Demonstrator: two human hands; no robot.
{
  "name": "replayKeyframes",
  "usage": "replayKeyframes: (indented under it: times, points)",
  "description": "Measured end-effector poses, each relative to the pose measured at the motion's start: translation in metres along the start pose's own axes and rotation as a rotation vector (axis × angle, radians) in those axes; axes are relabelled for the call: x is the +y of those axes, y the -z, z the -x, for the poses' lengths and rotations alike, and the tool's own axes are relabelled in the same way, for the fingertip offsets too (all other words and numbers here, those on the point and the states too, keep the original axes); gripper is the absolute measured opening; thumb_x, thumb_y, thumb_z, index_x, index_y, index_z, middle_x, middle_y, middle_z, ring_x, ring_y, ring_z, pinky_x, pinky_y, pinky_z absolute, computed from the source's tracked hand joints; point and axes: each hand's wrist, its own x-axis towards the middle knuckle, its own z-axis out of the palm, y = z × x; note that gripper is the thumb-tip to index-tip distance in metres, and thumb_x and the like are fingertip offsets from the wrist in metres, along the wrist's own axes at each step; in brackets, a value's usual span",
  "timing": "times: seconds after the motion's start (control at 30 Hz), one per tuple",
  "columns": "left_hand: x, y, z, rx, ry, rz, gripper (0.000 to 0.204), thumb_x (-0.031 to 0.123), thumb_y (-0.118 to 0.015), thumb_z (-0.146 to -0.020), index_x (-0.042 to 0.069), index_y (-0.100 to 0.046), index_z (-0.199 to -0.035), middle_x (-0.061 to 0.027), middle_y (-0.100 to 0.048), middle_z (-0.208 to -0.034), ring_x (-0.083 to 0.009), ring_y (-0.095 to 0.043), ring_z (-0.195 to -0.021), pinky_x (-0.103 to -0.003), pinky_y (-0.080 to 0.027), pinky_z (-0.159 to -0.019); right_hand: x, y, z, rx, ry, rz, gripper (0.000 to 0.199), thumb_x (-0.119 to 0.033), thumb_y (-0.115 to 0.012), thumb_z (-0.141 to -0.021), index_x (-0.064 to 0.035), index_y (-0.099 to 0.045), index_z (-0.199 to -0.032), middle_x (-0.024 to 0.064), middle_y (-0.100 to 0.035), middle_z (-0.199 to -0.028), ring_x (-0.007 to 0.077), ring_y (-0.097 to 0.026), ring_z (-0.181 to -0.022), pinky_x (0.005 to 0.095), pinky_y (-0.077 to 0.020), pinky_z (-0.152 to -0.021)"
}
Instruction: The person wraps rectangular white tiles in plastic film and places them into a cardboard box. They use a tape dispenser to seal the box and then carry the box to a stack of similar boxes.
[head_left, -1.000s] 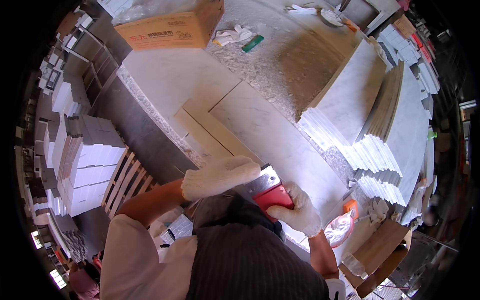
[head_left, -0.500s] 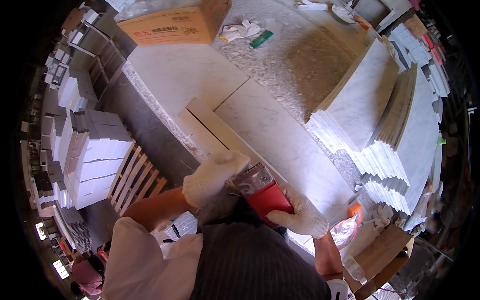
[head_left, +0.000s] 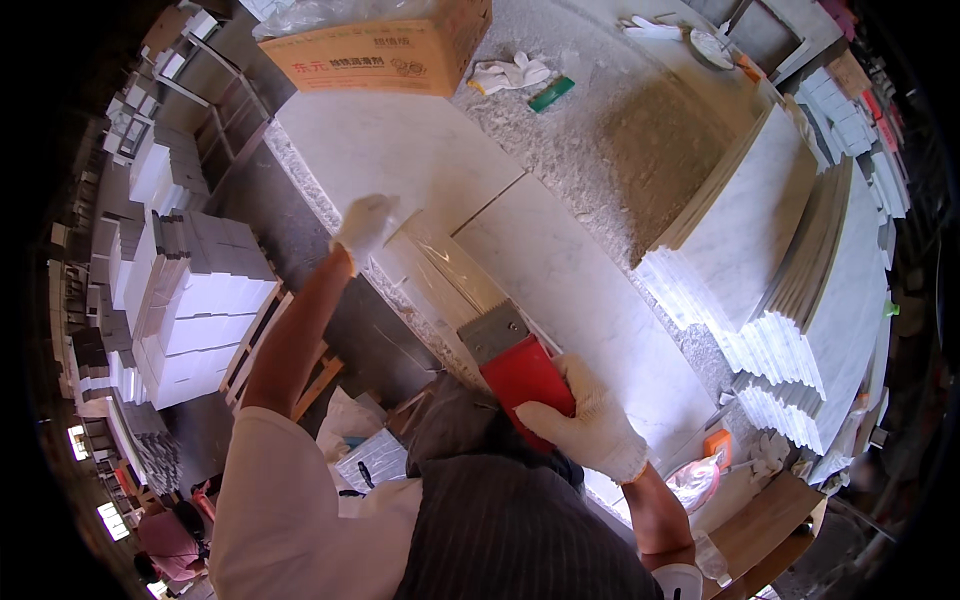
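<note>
My right hand (head_left: 598, 432), in a white knit glove, grips a red tape dispenser (head_left: 530, 380) with a grey metal toothed head. Clear tape (head_left: 452, 262) stretches from it along narrow pale strips (head_left: 425, 270) that lie side by side on the marble-patterned slabs (head_left: 560, 250). Beyond the strips' far end, over the near left slab edge, is my gloved left hand (head_left: 366, 228). Its fingers are blurred and bent together near the tape's end; the tape end itself is hard to make out.
An orange-brown cardboard box (head_left: 370, 65) stands at the far left of the slabs. Past them lie a white glove (head_left: 515, 73) and a green block (head_left: 551, 94). Stacked stone panels (head_left: 760, 220) rise on the right, white stacked boxes (head_left: 210, 300) on the left. An orange tool (head_left: 717, 445) sits at right.
My left hand has moved away from the dispenser, forward and left to the strips' far end. Clear tape now spans the gap. The dispenser stays in my right hand, slightly shifted.
</note>
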Motion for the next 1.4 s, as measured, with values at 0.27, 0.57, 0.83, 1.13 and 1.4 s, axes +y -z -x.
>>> replayKeyframes:
  times: [0.27,0.57,0.83,1.13,1.4]
  points:
    - [-0.02,-0.025,0.005,-0.411,0.0,0.225,0.033,0.029,-0.059,-0.096,0.003,-0.065,-0.114,-0.0053,-0.068,-0.103,-0.0144,-0.062,-0.098,-0.03,-0.05,-0.087,-0.012,-0.003,0.002,-0.022,-0.146,-0.048,0.035,-0.016,-0.072,-0.084,-0.0015,-0.056,-0.112,0.0061,-0.065,-0.092,0.0108,-0.06,-0.083,0.0286,-0.0508,-0.074]
    - [-0.048,-0.028,-0.014,-0.343,-0.071,0.289,0.035,0.028,-0.059,-0.096,0.002,-0.062,-0.12,-0.0062,-0.067,-0.109,-0.0149,-0.061,-0.103,-0.03,-0.049,-0.092,-0.014,0.0,0.003,0.006,-0.008,0.029,0.032,-0.021,-0.071,-0.087,-0.0017,-0.058,-0.108,0.0058,-0.064,-0.09,0.0117,-0.059,-0.083,0.0292,-0.05,-0.075]
    - [-0.082,-0.031,0.0,-0.1,-0.33,0.424,0.038,0.026,-0.059,-0.096,0.002,-0.06,-0.125,-0.007,-0.067,-0.114,-0.0154,-0.06,-0.108,-0.029,-0.048,-0.095,0.001,-0.004,0.001,-0.025,-0.042,0.061,0.046,-0.037,-0.069,-0.086,-0.0005,-0.059,-0.113,0.0162,-0.068,-0.098,0.0253,-0.065,-0.091,0.0363,-0.0496,-0.083]
    - [-0.017,0.026,0.053,-0.297,-0.434,-0.485,0.085,0.021,-0.077,-0.071,0.008,-0.04,-0.146,-0.0117,-0.046,-0.144,-0.0266,-0.044,-0.132,-0.039,-0.032,-0.114,-0.002,-0.001,0.002,-0.001,0.0,0.025,0.034,-0.024,-0.071,-0.086,-0.0031,-0.057,-0.108,0.0055,-0.064,-0.089,0.0117,-0.06,-0.08,0.0286,-0.0503,-0.072]
    - [0.1,-0.002,0.087,-0.411,-1.148,-1.25,0.108,0.039,-0.087,-0.052,0.01,-0.039,-0.144,-0.0131,-0.047,-0.141,-0.0322,-0.038,-0.136,-0.045,-0.025,-0.117,-0.006,0.0,0.002,-0.016,-0.05,0.032,0.035,-0.028,-0.071,-0.085,-0.0032,-0.057,-0.107,0.0071,-0.065,-0.089,0.0131,-0.062,-0.08,0.0294,-0.0509,-0.072]
